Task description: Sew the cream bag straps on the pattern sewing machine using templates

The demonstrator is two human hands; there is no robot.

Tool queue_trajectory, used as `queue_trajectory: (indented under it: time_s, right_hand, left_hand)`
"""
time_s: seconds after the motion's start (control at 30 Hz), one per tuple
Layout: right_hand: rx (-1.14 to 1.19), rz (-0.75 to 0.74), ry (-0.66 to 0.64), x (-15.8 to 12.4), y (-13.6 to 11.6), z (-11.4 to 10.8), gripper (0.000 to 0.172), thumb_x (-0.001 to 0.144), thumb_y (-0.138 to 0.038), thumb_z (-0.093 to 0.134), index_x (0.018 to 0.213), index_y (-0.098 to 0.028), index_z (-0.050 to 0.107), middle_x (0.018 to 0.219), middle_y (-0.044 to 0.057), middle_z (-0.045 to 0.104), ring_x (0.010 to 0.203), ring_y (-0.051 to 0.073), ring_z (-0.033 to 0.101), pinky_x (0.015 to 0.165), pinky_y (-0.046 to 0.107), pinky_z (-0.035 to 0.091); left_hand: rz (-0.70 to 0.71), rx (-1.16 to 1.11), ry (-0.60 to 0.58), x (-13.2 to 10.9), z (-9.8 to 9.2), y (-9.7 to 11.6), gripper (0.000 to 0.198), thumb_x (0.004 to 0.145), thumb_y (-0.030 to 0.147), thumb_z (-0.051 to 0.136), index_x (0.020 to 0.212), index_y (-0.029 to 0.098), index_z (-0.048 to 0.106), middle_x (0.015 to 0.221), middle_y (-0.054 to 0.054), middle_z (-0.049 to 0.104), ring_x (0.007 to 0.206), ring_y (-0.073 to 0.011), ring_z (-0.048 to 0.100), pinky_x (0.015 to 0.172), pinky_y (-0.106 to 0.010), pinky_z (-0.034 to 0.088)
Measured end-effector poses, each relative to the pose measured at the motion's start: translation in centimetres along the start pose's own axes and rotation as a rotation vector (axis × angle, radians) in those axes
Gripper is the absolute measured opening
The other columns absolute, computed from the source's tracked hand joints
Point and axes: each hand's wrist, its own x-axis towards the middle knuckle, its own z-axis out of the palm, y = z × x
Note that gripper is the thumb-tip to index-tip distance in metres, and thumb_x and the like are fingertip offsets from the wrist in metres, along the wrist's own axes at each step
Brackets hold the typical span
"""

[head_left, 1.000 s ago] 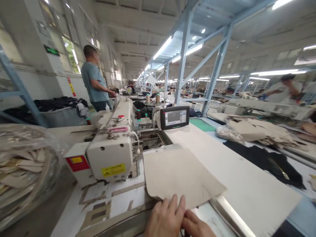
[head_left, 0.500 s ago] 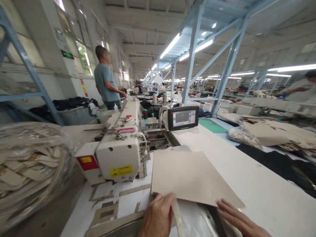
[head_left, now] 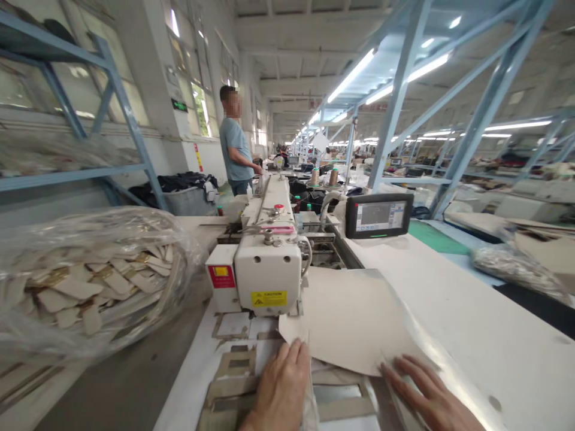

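Observation:
A flat beige panel (head_left: pixel 354 317), seemingly leather or fabric, lies beside the white head of a sewing machine (head_left: pixel 268 269), its far left part close against the machine. At the panel's near left corner is my left hand (head_left: pixel 283 383), fingers together and closed on the edge; the thumb is hidden. My right hand (head_left: pixel 429 389) rests at the near right edge, its fingers stretched out and slightly apart. Below the machine head, flat template pieces with rectangular cut-outs (head_left: pixel 238 362) lie on the white worktop, partly covered by my left hand.
On the left stands a clear plastic bag (head_left: pixel 188 239) full of beige straps (head_left: pixel 76 290). A control screen (head_left: pixel 380 215) sits behind the panel. The white table (head_left: pixel 489 317) stretches right, with a plastic-wrapped bundle (head_left: pixel 516 263) beyond. A person in a blue shirt (head_left: pixel 236 143) stands further back.
The panel has slid left toward the machine, and its left part now reaches the machine head. Both hands have moved with it; my right fingers are more spread. The view has turned left.

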Motion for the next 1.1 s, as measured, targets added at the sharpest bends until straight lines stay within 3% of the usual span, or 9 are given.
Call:
queue_trajectory:
  time_s: [0.07,0.13,0.23,0.33,0.53,0.7,0.87,1.0,1.1]
  right_hand:
    - [0.057,-0.021,-0.023,2.7,-1.4,0.1,0.047,0.093,-0.022,0.054,0.139,-0.020,0.064,0.130,0.016,0.066,0.117,0.034,0.066,0.086,0.039,0.064]
    - [0.088,-0.042,-0.050,4.6,-2.7,0.3,0.040,0.098,-0.028,0.053,0.133,-0.016,0.069,0.125,0.017,0.069,0.114,0.034,0.067,0.085,0.040,0.065]
    - [0.115,-0.110,-0.108,6.2,-4.4,0.6,0.038,0.102,-0.041,0.055,0.124,-0.015,0.073,0.114,0.017,0.073,0.102,0.032,0.072,0.077,0.035,0.066]
    - [0.143,-0.196,-0.121,7.4,-5.3,0.9,0.039,0.103,-0.039,0.053,0.124,-0.014,0.073,0.113,0.016,0.073,0.099,0.032,0.072,0.074,0.034,0.066]
    - [0.198,-0.106,-0.111,11.5,-4.5,2.1,0.045,0.106,-0.024,0.033,0.126,-0.005,0.069,0.132,0.023,0.063,0.127,0.037,0.058,0.103,0.053,0.055]
    - [0.072,-0.119,0.004,10.6,-4.5,3.1,0.045,0.107,-0.026,0.035,0.136,-0.008,0.064,0.140,0.022,0.057,0.135,0.042,0.049,0.100,0.059,0.056]
    - [0.077,-0.050,-0.165,10.6,-4.4,5.8,0.049,0.108,-0.024,0.032,0.149,-0.005,0.051,0.149,0.024,0.048,0.141,0.040,0.041,0.109,0.054,0.050]
    - [0.131,0.006,-0.313,13.9,-3.1,7.9,0.052,0.108,-0.029,0.037,0.151,0.000,0.045,0.151,0.029,0.043,0.145,0.040,0.034,0.119,0.055,0.036]
    - [0.152,0.008,-0.337,15.0,-2.8,8.3,0.055,0.107,-0.031,0.040,0.153,-0.001,0.042,0.152,0.030,0.041,0.147,0.040,0.030,0.118,0.057,0.035]
  left_hand:
    - [-0.027,0.075,0.010,-1.6,-0.1,-1.7,0.068,0.084,-0.009,0.035,0.145,0.014,0.054,0.148,-0.010,0.059,0.135,-0.0252,0.056,0.113,-0.036,0.050]
    - [-0.039,0.169,0.050,-3.5,0.4,-3.5,0.065,0.086,-0.006,0.036,0.144,0.015,0.055,0.145,-0.010,0.061,0.131,-0.0254,0.059,0.109,-0.035,0.053]
    - [-0.038,0.364,0.152,-6.2,1.7,-5.9,0.048,0.095,0.006,0.040,0.136,0.015,0.063,0.136,-0.013,0.068,0.113,-0.0293,0.070,0.092,-0.039,0.063]
    - [0.006,0.507,0.212,-7.3,2.1,-7.5,0.043,0.096,0.011,0.041,0.132,0.011,0.066,0.131,-0.018,0.070,0.108,-0.0323,0.072,0.085,-0.040,0.066]
    - [-0.065,0.535,0.300,-4.4,-1.6,-7.2,0.047,0.093,0.004,0.040,0.135,0.005,0.062,0.134,-0.020,0.068,0.117,-0.0330,0.069,0.095,-0.043,0.063]
    - [-0.003,0.529,0.334,-5.0,-1.8,-7.6,0.042,0.099,0.016,0.042,0.134,0.004,0.063,0.137,-0.020,0.065,0.124,-0.0349,0.065,0.097,-0.041,0.062]
    - [-0.111,0.452,0.259,-4.0,-0.2,-9.5,0.044,0.100,0.015,0.040,0.138,0.002,0.057,0.141,-0.022,0.062,0.126,-0.0336,0.064,0.101,-0.042,0.059]
    - [-0.114,0.253,0.228,-0.3,-1.5,-11.0,0.039,0.102,0.016,0.039,0.134,0.008,0.061,0.136,-0.022,0.064,0.127,-0.0297,0.062,0.108,-0.048,0.052]
    - [-0.081,0.212,0.189,0.9,-2.5,-11.7,0.033,0.101,0.026,0.049,0.127,0.013,0.067,0.125,-0.019,0.069,0.120,-0.0302,0.063,0.109,-0.051,0.049]
